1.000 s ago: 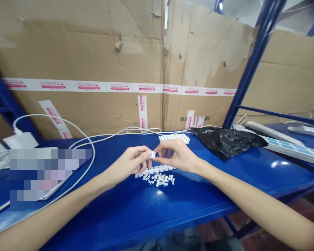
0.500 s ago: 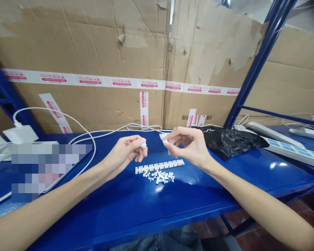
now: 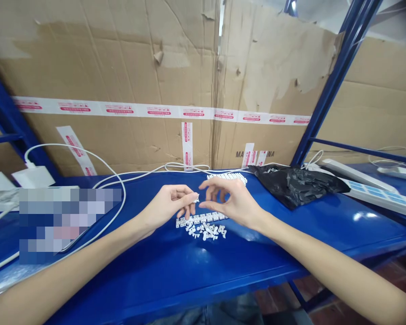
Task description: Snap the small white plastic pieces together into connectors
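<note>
My left hand (image 3: pixel 174 203) pinches a small white plastic connector (image 3: pixel 197 197) between thumb and forefinger. Just right of it, my right hand (image 3: pixel 232 196) has thumb and fingers apart, and nothing shows between them. Below both hands, a row of white plastic connectors (image 3: pixel 196 219) lies on the blue shelf; my right hand hides part of its right end. In front of that row is a loose pile of small white plastic pieces (image 3: pixel 209 232). Behind my right hand runs another row of white pieces (image 3: pixel 242 178), partly covered by the fingers.
A black plastic bag (image 3: pixel 301 185) lies at the right, with long white strips (image 3: pixel 382 194) beyond it. At the left are a white charger (image 3: pixel 34 177), cables (image 3: pixel 123 194) and a blurred-out flat item (image 3: pixel 71 221). Cardboard (image 3: pixel 122 58) stands along the back, between blue posts (image 3: pixel 325 90).
My right hand has come away from the back row, and its fingers have parted. My left hand has shifted right with the connector, so the hands are closer together.
</note>
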The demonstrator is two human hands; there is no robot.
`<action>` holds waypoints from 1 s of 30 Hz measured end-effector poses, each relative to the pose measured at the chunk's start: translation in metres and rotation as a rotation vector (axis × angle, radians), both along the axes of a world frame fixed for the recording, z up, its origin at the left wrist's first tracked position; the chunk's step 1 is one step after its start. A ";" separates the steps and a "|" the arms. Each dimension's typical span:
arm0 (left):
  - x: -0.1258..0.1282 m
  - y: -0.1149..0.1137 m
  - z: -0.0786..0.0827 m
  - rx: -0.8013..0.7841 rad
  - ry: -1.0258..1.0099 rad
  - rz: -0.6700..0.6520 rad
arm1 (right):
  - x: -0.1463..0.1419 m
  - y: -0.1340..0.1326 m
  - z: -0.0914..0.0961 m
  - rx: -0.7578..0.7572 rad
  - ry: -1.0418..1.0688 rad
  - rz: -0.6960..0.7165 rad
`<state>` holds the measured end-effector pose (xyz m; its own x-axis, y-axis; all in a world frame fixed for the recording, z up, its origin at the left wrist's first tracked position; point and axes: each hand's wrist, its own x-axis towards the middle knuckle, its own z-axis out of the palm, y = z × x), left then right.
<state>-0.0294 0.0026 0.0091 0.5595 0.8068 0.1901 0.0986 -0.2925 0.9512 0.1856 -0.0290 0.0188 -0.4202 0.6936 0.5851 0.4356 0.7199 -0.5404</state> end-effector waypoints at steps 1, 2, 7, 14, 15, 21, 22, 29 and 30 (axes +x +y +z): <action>0.000 0.000 0.000 -0.005 -0.006 -0.009 | -0.001 -0.001 0.000 0.012 0.032 0.002; 0.001 -0.001 0.000 -0.008 -0.011 -0.015 | -0.003 -0.002 -0.001 0.025 0.045 0.010; 0.002 -0.004 0.003 -0.010 -0.028 -0.010 | -0.008 -0.005 -0.004 0.077 0.086 0.024; -0.002 -0.001 0.006 0.040 -0.036 0.062 | 0.012 0.002 0.010 -0.048 -0.128 0.126; -0.002 0.001 0.006 0.050 -0.002 0.075 | 0.014 0.002 0.012 -0.093 -0.229 0.185; -0.006 0.005 0.007 0.056 0.074 0.108 | 0.011 0.001 0.007 -0.173 -0.380 0.347; -0.007 0.006 0.008 0.068 0.066 0.122 | 0.009 0.001 0.005 -0.146 -0.363 0.321; -0.008 0.007 0.005 0.085 0.090 0.244 | -0.001 -0.006 -0.001 -0.121 -0.381 0.202; -0.008 0.007 0.004 0.068 0.093 0.253 | -0.001 -0.007 -0.001 -0.127 -0.393 0.195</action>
